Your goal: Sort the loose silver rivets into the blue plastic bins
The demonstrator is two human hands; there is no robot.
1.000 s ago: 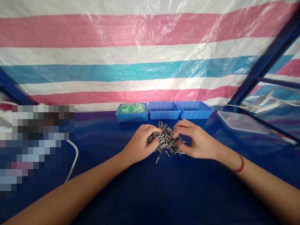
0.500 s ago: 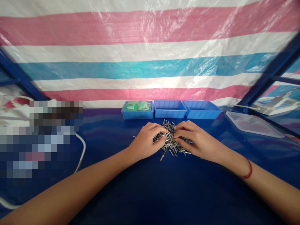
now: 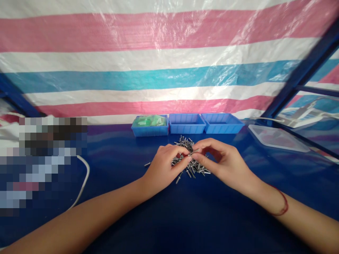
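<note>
Over a loose pile of silvery blind rivets [image 3: 191, 170], both hands meet with their fingertips almost together. My left hand [image 3: 164, 164] pinches one blind rivet [image 3: 193, 152] between thumb and index finger. From the other side, the thumb and index finger of my right hand [image 3: 228, 160] close on the same rivet, whose thin pin lies between the two hands. Part of the pile is hidden behind the fingers. A single stray rivet [image 3: 147, 164] lies left of the pile.
Behind the pile stand a blue bin with green packets [image 3: 149, 131], a middle blue bin [image 3: 187, 128] and a right blue bin [image 3: 224, 128]. A translucent lid [image 3: 278, 138] lies to the right. At left, a white cable [image 3: 87, 176] crosses the blue table near a blurred-out area.
My right fingers have come from the pile to the rivet at my left fingertips, and now both hands pinch it. The view has shifted slightly to the right.
</note>
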